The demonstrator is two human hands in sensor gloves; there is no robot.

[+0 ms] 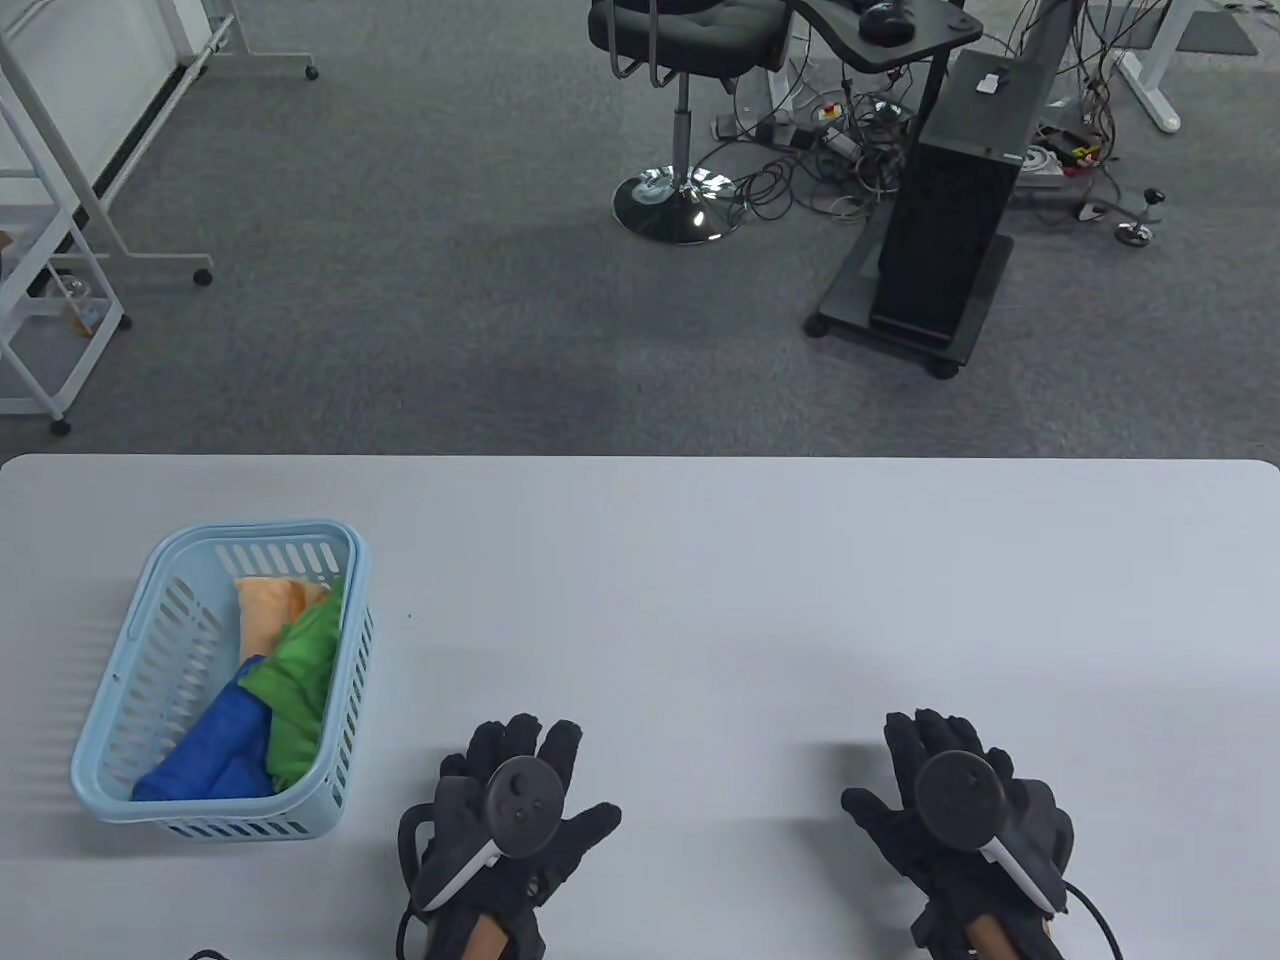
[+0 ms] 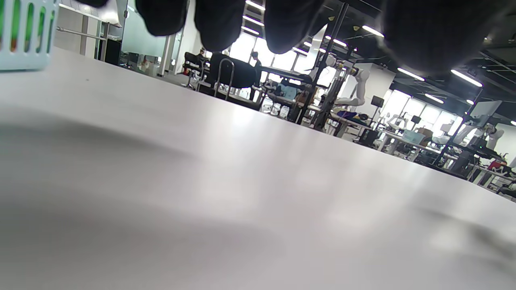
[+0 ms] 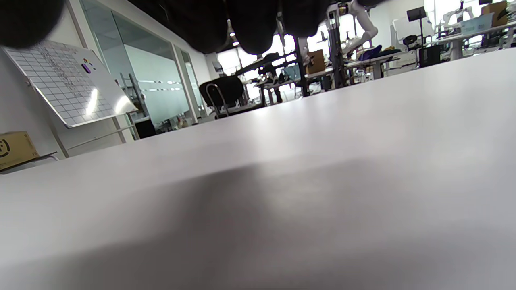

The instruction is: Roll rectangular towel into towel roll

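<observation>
I see my left hand (image 1: pixel 510 815) and my right hand (image 1: pixel 962 812) flat over the white table (image 1: pixel 760 600), fingers spread wide, holding nothing. Up and to the left of my left fingers (image 1: pixel 525 740) sits a light blue basket (image 1: pixel 120 690). Inside it lie three towels bunched together: a green towel (image 1: pixel 300 665), a blue towel (image 1: pixel 225 755) and a peach towel (image 1: pixel 268 615).

A pale blue slotted basket (image 1: pixel 115 740) is seen on a plain light grey table (image 1: pixel 760 600). Blue (image 1: pixel 215 755), green (image 1: pixel 300 675) and peach (image 1: pixel 268 615) towels are shown in it. Both hands are gloved in black.
</observation>
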